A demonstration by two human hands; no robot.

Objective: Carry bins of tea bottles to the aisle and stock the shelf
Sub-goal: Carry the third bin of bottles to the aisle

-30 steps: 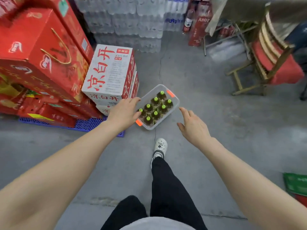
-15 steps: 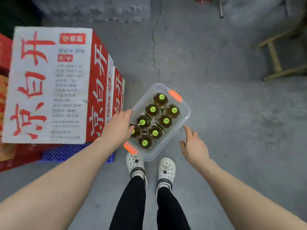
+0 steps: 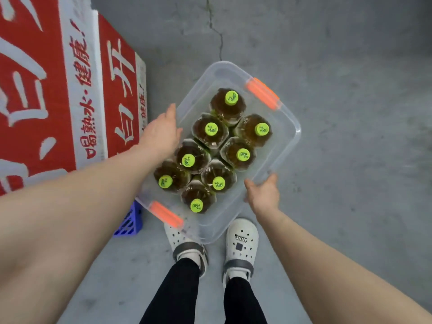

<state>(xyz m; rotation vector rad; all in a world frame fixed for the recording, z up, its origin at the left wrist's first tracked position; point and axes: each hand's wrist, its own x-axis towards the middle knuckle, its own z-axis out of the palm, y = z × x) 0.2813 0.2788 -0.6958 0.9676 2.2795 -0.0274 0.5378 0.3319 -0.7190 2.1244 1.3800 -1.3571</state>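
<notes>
- Cartons (image 3: 79, 90), cut off at upper left, read "喝熟水·健康".
- Right hand (image 3: 263, 194) clutched the bin (image 3: 295, 127) rim beside the bottles (image 3: 211, 134).
- Left hand (image 3: 160, 134) lay against its side, grip unclear.

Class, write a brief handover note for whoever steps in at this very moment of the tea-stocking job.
Left hand: against the bin's side, fingers hidden.
Right hand: grips the opposite rim.
The bin holds eight upright tea bottles, low in front of the feet.
Done: both hands on bin.
Left: lift it, carry to aisle, stock shelf.
</notes>
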